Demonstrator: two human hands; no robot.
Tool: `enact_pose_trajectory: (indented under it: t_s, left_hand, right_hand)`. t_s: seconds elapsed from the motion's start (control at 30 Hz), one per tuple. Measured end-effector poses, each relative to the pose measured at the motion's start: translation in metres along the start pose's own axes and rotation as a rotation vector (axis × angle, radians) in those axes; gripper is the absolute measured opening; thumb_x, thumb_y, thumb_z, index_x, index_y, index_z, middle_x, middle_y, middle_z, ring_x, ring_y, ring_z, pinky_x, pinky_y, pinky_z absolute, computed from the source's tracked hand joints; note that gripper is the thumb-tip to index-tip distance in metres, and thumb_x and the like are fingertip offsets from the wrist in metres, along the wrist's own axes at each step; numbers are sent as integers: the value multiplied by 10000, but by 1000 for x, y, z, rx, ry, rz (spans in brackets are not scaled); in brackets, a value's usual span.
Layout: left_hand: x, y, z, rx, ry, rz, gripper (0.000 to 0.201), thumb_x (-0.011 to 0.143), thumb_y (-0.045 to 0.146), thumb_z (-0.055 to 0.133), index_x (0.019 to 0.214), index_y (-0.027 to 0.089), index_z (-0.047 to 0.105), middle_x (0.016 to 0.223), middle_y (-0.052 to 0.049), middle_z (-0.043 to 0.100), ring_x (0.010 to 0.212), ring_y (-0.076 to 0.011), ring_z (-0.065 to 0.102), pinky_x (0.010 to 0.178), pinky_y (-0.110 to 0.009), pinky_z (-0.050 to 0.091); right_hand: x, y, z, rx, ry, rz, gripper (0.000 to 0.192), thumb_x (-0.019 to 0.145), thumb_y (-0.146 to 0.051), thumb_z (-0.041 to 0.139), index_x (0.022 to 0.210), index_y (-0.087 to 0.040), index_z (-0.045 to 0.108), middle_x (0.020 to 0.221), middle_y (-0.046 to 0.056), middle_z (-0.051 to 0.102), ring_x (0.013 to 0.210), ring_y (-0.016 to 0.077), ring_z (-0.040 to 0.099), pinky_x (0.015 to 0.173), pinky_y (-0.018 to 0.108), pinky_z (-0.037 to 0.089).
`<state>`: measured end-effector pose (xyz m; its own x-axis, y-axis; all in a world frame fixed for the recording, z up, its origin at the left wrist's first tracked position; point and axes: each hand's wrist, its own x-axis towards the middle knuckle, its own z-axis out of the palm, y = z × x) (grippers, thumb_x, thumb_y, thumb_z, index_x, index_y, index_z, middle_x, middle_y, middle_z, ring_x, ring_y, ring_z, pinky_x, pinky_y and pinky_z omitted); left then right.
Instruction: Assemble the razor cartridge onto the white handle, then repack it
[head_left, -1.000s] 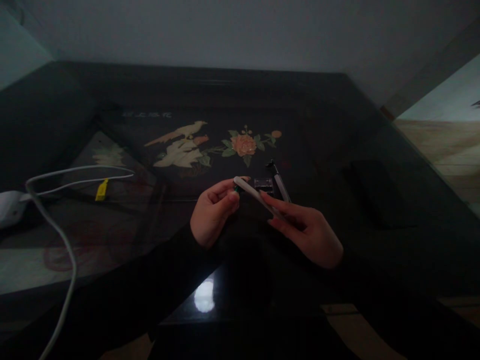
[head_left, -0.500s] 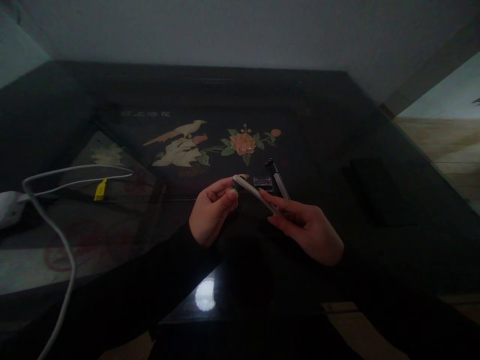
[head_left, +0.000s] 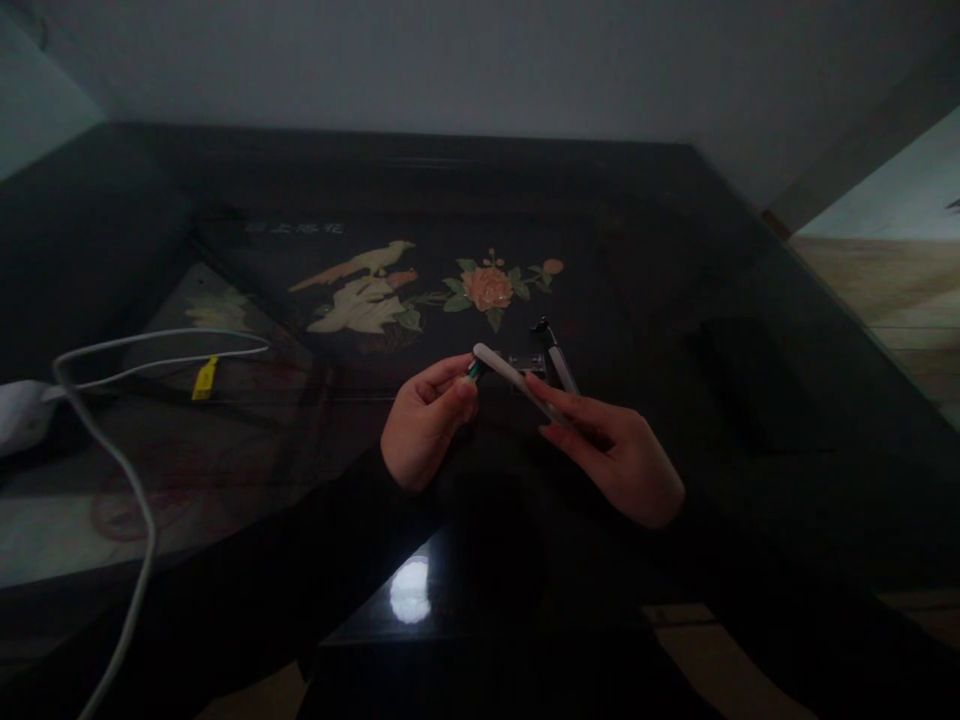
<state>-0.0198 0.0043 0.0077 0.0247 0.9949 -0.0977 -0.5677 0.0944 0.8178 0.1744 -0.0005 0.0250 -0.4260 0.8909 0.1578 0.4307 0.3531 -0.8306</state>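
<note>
At the left edge lies one white block point(head_left: 24, 416), with a white cable point(head_left: 153, 525) looping beside it and one yellow tag point(head_left: 204, 378) near the cable's far bend. Next, toward the middle, the left hand point(head_left: 426, 425) pinches one small green piece point(head_left: 475, 370) between thumb and fingertips, with the piece jutting out at the right of the thumb tip. Just right of it is the rounded upper end of one pale stick point(head_left: 510, 376), held above the dark tabletop point(head_left: 637, 270); whether the two touch or are joined cannot be told. The stick slants down to the right, its lower part between the thumb and fingers of the right hand point(head_left: 622, 455), which press on it from either side. The green piece looks dark with a lighter streak, the stick slim, smooth and off-white. Behind the stick and partly hidden by it is one small clear item point(head_left: 529, 362), and just right of that one slim black-and-grey tool point(head_left: 561, 368) lies tilted, its lower end meeting the right fingers in view.
</note>
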Motion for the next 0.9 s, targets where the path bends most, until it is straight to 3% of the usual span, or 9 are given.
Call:
enact_pose_trajectory:
  t_s: [0.13, 0.37, 0.67, 0.9]
  left_hand:
    - [0, 1, 0, -11, -15, -17, 455, 575, 381, 850, 932, 124, 732, 502, 67, 453, 465, -24, 349, 472, -154, 308]
    - [2, -1, -2, -17, 3, -12, 414, 543, 363, 864, 891, 169, 751, 699, -7, 647, 545, -50, 450, 507, -170, 366]
    - [0, 0, -1, 0, -22, 1, 461, 581, 369, 845, 955, 126, 729, 501, 72, 435, 466, -31, 325, 471, -176, 277]
    - [0, -2, 0, -22, 0, 26, 374, 558, 371, 858, 848, 172, 733, 452, 83, 435, 441, -38, 342, 470, -179, 283]
  right_hand:
    - [-2, -5, 1, 67, -35, 19, 431, 859, -202, 574, 1284, -273, 567, 1214, 4, 661, 994, 202, 684, 899, 369, 558]
    - [-5, -12, 1, 266, -143, 110, 452, 855, -194, 587, 1293, -296, 549, 1222, -19, 658, 1003, 178, 682, 864, 320, 572]
    - [-1, -4, -1, 106, -52, 65, 432, 869, -219, 573, 1295, -282, 556, 1188, -1, 677, 1007, 201, 682, 912, 365, 548]
    - [2, 1, -2, 52, 8, 40, 439, 873, -194, 559, 1307, -257, 545, 1294, 13, 600, 1087, 205, 646, 984, 369, 504]
